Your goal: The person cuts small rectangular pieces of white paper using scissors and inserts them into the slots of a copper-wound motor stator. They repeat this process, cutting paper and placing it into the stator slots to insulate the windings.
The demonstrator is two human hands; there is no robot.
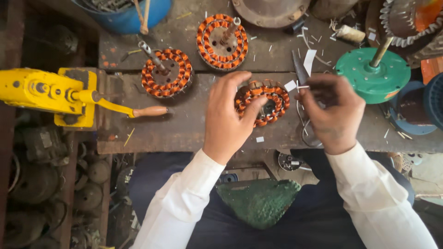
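My left hand rests on a round motor stator wound with orange copper coils, thumb and fingers gripping its left rim on the wooden workbench. My right hand is closed just to the right of that stator, holding scissors whose dark blades point up and away; the loop handles show below the hand. A small white paper slip lies beside the blades. Both arms wear white sleeves.
Two more orange-wound stators with shafts lie farther back. A yellow hand-crank winder with a wooden handle sits left. A green round motor cover stands right, a blue tub at back, a green cushion on my lap.
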